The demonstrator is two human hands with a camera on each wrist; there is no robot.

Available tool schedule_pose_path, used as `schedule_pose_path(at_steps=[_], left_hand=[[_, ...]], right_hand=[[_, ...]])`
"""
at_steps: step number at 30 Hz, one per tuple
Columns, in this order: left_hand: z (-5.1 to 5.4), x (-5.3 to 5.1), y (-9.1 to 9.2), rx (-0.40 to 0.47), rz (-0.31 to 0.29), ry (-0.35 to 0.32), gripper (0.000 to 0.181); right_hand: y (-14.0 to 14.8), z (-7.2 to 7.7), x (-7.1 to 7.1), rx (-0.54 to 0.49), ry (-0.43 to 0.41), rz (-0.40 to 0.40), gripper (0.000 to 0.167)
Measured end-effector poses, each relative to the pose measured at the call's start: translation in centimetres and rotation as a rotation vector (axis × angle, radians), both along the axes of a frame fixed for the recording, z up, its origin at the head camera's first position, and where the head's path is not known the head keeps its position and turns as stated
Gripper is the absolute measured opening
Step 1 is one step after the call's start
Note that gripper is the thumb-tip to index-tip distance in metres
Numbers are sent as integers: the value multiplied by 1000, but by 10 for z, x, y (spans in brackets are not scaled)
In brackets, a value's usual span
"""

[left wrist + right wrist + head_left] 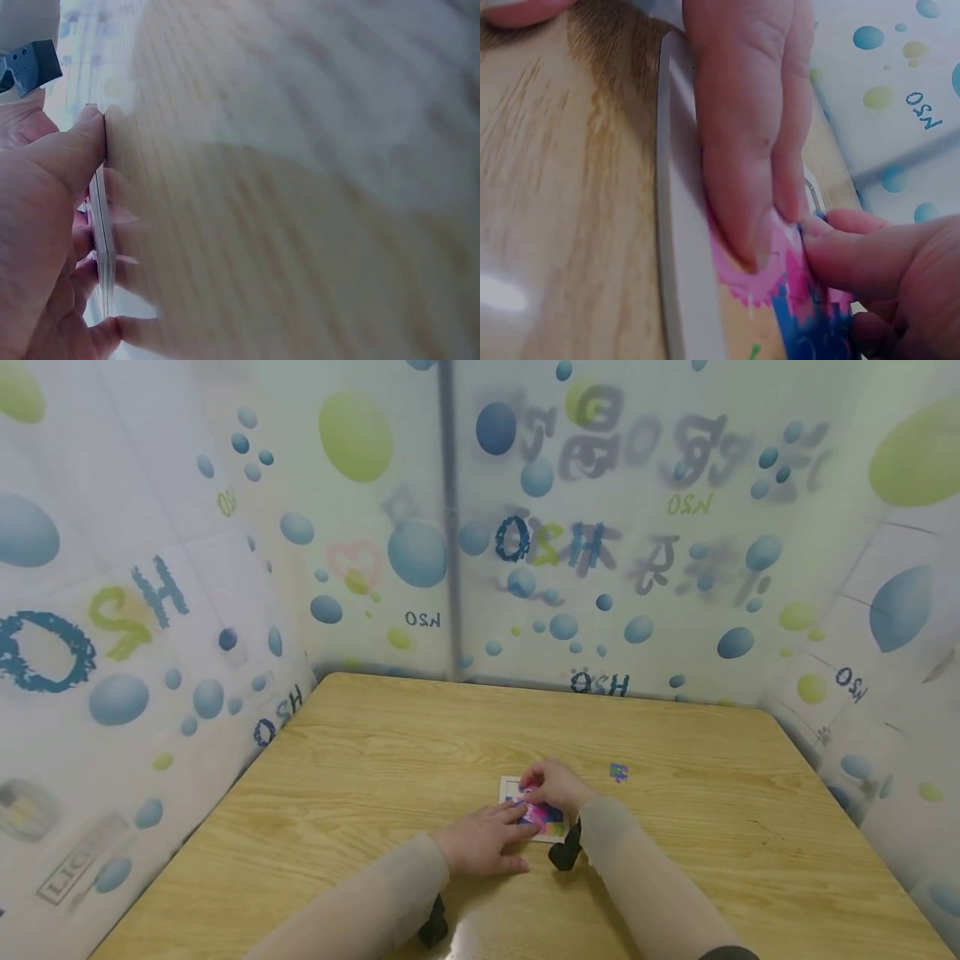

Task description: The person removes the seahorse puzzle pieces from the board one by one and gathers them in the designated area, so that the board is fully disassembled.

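A small jigsaw puzzle with a white frame lies on the table, its picture pink and blue with some orange and green. My left hand rests on its near left part, the straight fingers pressing the pink area. In the left wrist view, the thumb of my left hand lies along the frame's edge. Over the puzzle's far part, my right hand pinches a small blue puzzle piece between thumb and finger; most of it is hidden. A loose blue-purple piece lies to the right of the frame.
The wooden table spreads around the puzzle on every side. Patterned curtain walls with blue and green dots stand behind it and to both sides. A black wrist device sits under the right wrist.
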State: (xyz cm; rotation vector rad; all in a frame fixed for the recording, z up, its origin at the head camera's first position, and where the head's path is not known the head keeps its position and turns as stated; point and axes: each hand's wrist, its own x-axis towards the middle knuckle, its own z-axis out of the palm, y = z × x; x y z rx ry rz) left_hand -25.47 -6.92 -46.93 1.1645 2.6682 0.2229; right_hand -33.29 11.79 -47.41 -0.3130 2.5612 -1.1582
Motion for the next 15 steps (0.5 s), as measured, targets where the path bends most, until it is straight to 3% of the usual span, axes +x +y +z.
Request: schedule_pose_path(at_steps=[10, 15], left_hand=[[0, 0, 0, 6, -7, 6, 61], [0, 0, 0, 8, 0, 9, 61]], right_hand=[[3, -3, 0, -33, 0, -43, 22], [5, -2, -1, -28, -18, -69, 18]])
